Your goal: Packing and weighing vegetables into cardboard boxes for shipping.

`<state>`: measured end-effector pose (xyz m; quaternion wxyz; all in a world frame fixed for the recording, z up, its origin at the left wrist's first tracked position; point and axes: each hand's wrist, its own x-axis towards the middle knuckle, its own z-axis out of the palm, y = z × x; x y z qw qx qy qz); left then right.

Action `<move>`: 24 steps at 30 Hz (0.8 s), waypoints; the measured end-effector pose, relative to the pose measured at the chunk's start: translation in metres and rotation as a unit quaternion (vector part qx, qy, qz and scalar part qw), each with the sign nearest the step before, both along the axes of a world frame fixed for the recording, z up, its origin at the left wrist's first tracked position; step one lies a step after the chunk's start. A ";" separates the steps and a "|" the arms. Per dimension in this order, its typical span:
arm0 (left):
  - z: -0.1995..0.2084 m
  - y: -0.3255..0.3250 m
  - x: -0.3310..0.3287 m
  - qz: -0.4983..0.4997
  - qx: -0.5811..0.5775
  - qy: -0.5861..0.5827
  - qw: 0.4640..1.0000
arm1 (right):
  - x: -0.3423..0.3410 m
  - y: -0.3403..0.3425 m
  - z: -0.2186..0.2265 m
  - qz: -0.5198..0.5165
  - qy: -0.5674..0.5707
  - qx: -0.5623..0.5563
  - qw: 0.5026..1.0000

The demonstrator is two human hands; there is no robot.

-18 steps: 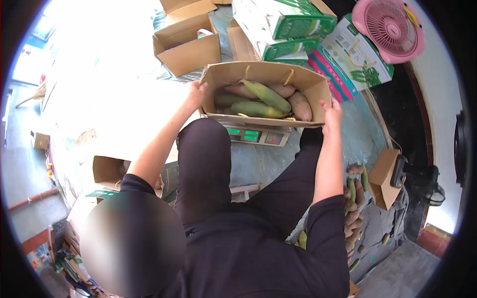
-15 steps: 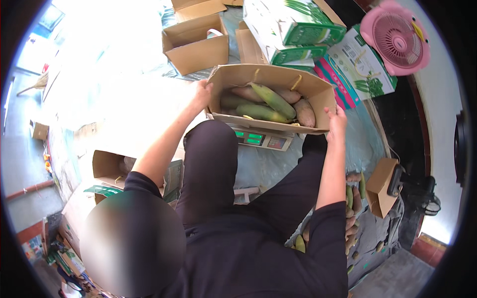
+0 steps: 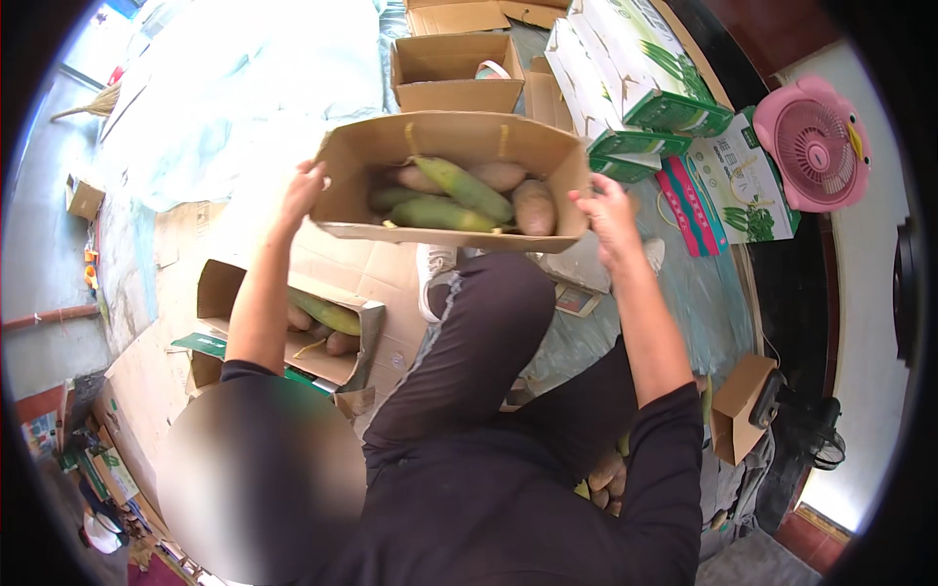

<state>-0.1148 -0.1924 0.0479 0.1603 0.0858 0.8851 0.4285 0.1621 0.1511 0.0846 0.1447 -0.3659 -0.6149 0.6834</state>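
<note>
Holding the open cardboard box (image 3: 454,181) off the floor, we grip it at both ends: our left hand (image 3: 303,190) closed on its left wall, our right hand (image 3: 608,210) closed on its right. It already carries green corn (image 3: 459,186) and sweet potatoes (image 3: 532,205); the smaller box (image 3: 332,327) on the floor, by our left arm, looks part-filled.

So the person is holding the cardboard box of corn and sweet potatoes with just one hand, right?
Not quite. The head view shows both hands on the cardboard box of corn and sweet potatoes: the left hand grips its left end, the right hand its right end.
</note>
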 end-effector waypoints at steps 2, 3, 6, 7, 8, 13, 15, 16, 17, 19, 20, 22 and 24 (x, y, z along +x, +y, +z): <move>0.022 -0.034 -0.009 -0.025 -0.048 0.036 0.998 | -0.024 -0.030 0.006 0.055 -0.036 -0.003 0.998; 0.019 -0.069 -0.024 -0.005 -0.047 0.050 0.998 | -0.041 -0.052 0.010 0.111 -0.039 -0.023 0.993; 0.003 -0.140 -0.055 0.049 -0.016 0.063 0.997 | -0.074 -0.083 -0.017 0.232 -0.033 -0.040 0.971; 0.007 -0.154 -0.058 0.027 -0.060 0.105 0.992 | -0.082 -0.093 -0.019 0.287 -0.043 -0.067 0.955; 0.010 -0.163 -0.058 0.002 -0.075 0.138 0.988 | -0.088 -0.100 -0.025 0.323 -0.052 -0.087 0.941; -0.003 -0.220 -0.073 0.032 -0.214 0.133 0.967 | -0.113 -0.119 -0.054 0.485 -0.128 -0.139 0.854; -0.036 -0.220 -0.082 -0.045 -0.461 0.151 0.873 | -0.118 -0.109 -0.062 0.525 -0.156 -0.122 0.828; -0.043 -0.231 -0.087 -0.029 -0.496 0.153 0.854 | -0.118 -0.105 -0.061 0.507 -0.149 -0.100 0.843; -0.046 -0.243 -0.091 -0.013 -0.531 0.155 0.833 | -0.117 -0.103 -0.059 0.489 -0.141 -0.079 0.857; -0.050 -0.222 -0.097 -0.001 -0.509 0.122 0.852 | -0.097 -0.079 -0.062 0.434 -0.146 -0.067 0.886; -0.050 -0.211 -0.097 0.019 -0.493 0.092 0.865 | -0.084 -0.068 -0.063 0.384 -0.142 -0.053 0.911; -0.039 -0.199 -0.097 0.058 -0.416 0.128 0.898 | -0.056 -0.052 -0.059 0.360 -0.155 -0.040 0.919; -0.031 -0.163 -0.088 0.060 -0.419 0.159 0.892 | -0.022 -0.031 -0.059 0.330 -0.168 -0.023 0.929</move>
